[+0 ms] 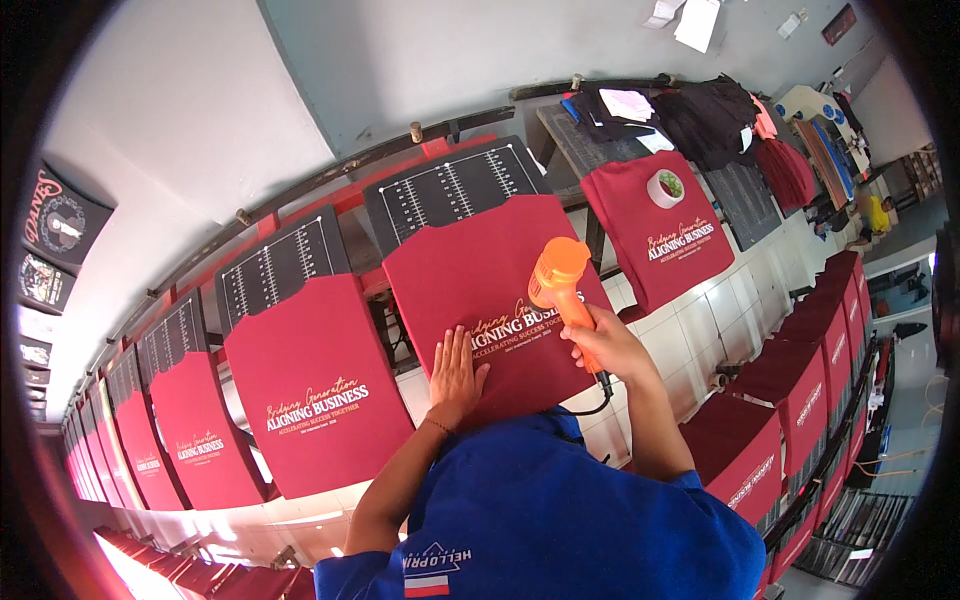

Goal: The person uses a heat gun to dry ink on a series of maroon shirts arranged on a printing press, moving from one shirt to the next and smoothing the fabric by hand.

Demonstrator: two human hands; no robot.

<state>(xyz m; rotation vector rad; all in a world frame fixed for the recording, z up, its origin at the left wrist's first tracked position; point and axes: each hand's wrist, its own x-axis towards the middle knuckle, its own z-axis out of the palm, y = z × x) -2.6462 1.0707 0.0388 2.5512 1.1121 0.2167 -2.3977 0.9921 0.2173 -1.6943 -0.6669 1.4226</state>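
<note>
A dark red shirt point(470, 265) with a white and gold print lies flat on a black printing board point(450, 185) in front of me. My left hand point(456, 372) presses flat on the shirt's lower edge, fingers apart. My right hand point(605, 342) grips the handle of an orange heat gun point(557, 275), whose nozzle points down at the print. Its black cord hangs below my wrist.
More red printed shirts on boards run in a row to the left point(310, 385) and right point(660, 230). A roll of tape point(665, 187) sits on the right shirt. Another row of red shirts point(800, 380) stands at far right. Dark clothes point(715, 115) are piled behind.
</note>
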